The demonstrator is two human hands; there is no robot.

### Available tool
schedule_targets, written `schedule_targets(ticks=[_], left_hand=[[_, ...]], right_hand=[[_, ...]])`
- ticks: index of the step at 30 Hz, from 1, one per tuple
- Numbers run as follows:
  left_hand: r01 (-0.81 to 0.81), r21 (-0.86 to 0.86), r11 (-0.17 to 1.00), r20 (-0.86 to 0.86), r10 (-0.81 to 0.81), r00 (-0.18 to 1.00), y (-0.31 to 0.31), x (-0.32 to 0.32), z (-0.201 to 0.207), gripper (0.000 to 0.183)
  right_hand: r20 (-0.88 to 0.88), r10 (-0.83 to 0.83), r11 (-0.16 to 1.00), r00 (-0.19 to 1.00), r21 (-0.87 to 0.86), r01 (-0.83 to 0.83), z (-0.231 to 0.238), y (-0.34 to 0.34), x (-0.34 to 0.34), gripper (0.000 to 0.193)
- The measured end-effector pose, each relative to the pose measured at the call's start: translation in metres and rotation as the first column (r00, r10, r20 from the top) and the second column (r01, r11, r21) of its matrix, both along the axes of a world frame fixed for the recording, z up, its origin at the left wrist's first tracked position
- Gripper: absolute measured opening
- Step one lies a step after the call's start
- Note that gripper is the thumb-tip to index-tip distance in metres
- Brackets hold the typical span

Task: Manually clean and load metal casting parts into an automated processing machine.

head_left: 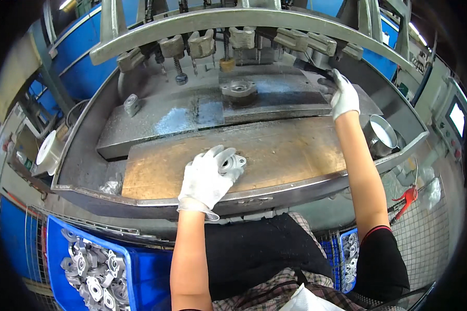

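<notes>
My left hand (206,176), in a white glove, is closed around a small grey metal casting (232,165) with a round bore and a side ear. It holds the casting over the wooden board (288,150) near the front edge. Farther right, my gloved right hand (342,94) is raised, its fingers closed on a black handle (312,67) beside the machine's drill heads. The fingertips on that handle look dark. Between my hands and farther back, a flanged fixture (239,88) stands on the steel bed (176,98) under the spindles.
Several drill spindles (194,65) hang overhead. A metal can (381,133) with white contents stands at the right rim. Blue crates hold castings (94,274) at lower left and more at lower right. A red air gun (407,197) hangs by a wire rack (425,233).
</notes>
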State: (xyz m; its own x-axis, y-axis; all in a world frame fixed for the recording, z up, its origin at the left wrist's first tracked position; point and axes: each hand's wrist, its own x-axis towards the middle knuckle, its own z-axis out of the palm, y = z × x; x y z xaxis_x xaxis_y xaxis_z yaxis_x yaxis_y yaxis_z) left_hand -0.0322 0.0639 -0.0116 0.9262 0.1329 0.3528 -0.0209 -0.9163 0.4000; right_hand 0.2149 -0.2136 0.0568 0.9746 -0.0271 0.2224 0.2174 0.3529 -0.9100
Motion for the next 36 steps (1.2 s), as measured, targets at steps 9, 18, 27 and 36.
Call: schedule_targets(ticks=[9, 18, 27, 36], left_hand=[[0.036, -0.019, 0.999, 0.052, -0.035, 0.998, -0.002, 0.004, -0.002, 0.044], [0.003, 0.048, 0.999, 0.076, -0.007, 0.997, 0.001, -0.001, -0.006, 0.044], [0.040, -0.007, 0.999, 0.050, -0.040, 0.998, 0.001, 0.003, -0.005, 0.048], [0.028, -0.007, 1.000, 0.069, -0.027, 0.997, 0.003, 0.000, -0.005, 0.047]], right_hand=[[0.078, -0.131, 0.988, 0.988, -0.078, 0.137, 0.011, 0.068, 0.023, 0.034], [0.087, 0.054, 0.998, 0.995, -0.046, -0.050, 0.002, 0.056, -0.045, 0.040], [0.191, -0.327, 0.887, 0.925, -0.276, 0.371, -0.007, 0.114, -0.025, 0.037], [0.093, -0.282, 0.831, 0.955, -0.475, 0.291, -0.017, 0.133, -0.048, 0.056]])
